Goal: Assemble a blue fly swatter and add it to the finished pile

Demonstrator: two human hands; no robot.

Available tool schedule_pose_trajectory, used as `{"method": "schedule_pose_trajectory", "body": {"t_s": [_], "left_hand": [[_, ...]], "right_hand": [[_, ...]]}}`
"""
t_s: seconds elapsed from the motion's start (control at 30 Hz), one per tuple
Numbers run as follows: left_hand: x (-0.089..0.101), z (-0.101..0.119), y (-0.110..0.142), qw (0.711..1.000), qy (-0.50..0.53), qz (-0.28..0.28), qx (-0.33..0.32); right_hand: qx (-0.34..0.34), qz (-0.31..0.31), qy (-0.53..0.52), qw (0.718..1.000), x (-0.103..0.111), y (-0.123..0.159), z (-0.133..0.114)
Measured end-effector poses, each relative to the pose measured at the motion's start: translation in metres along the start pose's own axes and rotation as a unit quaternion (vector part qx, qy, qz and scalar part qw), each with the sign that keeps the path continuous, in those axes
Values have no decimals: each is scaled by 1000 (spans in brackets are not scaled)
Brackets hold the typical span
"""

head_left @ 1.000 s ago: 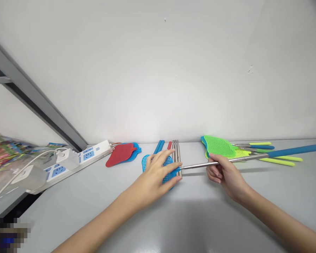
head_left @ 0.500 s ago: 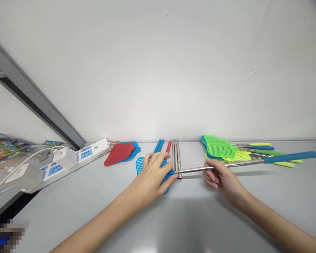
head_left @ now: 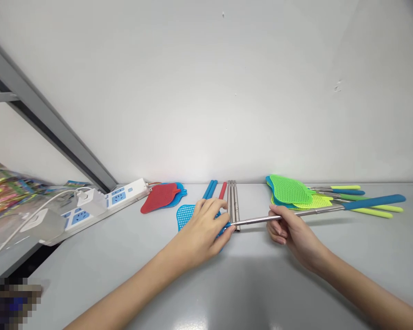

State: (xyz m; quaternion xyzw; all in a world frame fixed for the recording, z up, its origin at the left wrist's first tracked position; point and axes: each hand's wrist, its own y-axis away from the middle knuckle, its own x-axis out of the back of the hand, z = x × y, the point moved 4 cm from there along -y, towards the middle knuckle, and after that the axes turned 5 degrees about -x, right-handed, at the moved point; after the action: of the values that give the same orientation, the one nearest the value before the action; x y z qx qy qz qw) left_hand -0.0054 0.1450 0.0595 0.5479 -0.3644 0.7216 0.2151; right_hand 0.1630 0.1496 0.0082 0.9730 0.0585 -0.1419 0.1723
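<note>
A blue fly swatter (head_left: 185,216) with a metal telescopic rod is held across the table between both hands. My left hand (head_left: 203,227) is closed around the neck where its blue perforated head meets the rod, and covers much of the head. My right hand (head_left: 289,227) pinches the rod near its middle; the blue grip (head_left: 375,201) sticks out to the right. Behind my left hand lie several loose metal rods (head_left: 232,201), two blue handle grips (head_left: 210,189) and a red handle grip (head_left: 223,190).
At right lies a pile of swatters with a green head (head_left: 291,189) on top. A red swatter head (head_left: 161,197) overlaps a blue head (head_left: 181,191) at left. A white power strip (head_left: 127,192) with plugs and plastic-wrapped packets (head_left: 3,192) are farther left. A wall stands behind.
The view has shifted slightly. The swatter's grip end tilts up a little more. Both hands keep their hold on it.
</note>
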Motion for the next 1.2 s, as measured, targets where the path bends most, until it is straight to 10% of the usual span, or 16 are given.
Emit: {"method": "schedule_pose_trajectory", "body": {"t_s": [1.2], "left_hand": [[-10,1,-3,996,15,-1,-84]], "right_hand": [[-18,-25,-6,999,2,-3,10]]}}
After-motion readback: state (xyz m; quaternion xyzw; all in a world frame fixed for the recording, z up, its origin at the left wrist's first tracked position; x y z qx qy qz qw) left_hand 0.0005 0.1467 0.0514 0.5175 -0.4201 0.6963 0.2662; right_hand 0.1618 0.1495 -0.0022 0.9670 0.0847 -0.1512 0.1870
